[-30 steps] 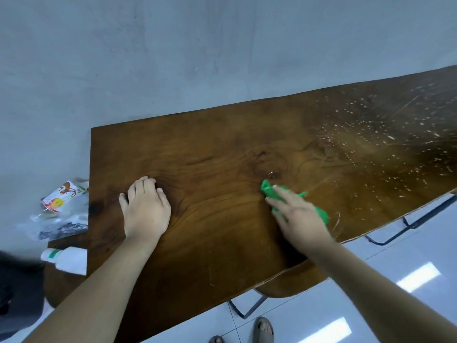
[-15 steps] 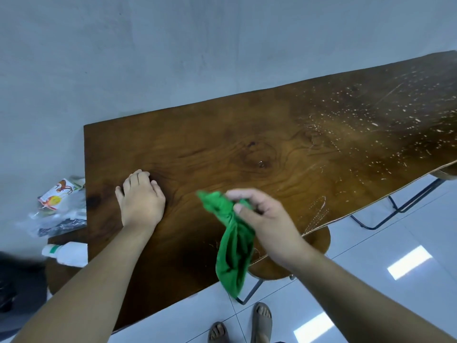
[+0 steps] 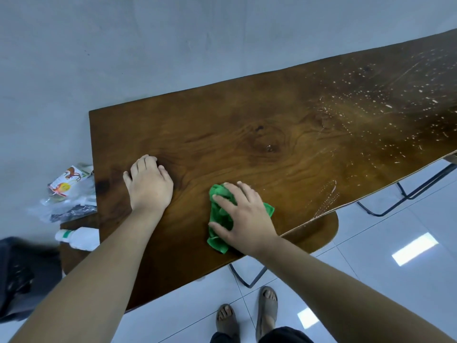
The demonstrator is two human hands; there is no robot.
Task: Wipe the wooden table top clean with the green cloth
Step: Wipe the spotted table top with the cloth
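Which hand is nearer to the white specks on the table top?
The right hand, pressing the green cloth, lies closer to the white specks. The left hand rests flat farther away, toward the table's left end.

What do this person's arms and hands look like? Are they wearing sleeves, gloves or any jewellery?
Both forearms are bare up to the frame edge, with no sleeves showing. The left hand and the right hand wear no gloves, and no rings, watch or bracelets are visible. Fingernails look short and unpainted. Lower down, the person wears open sandals and dark trousers.
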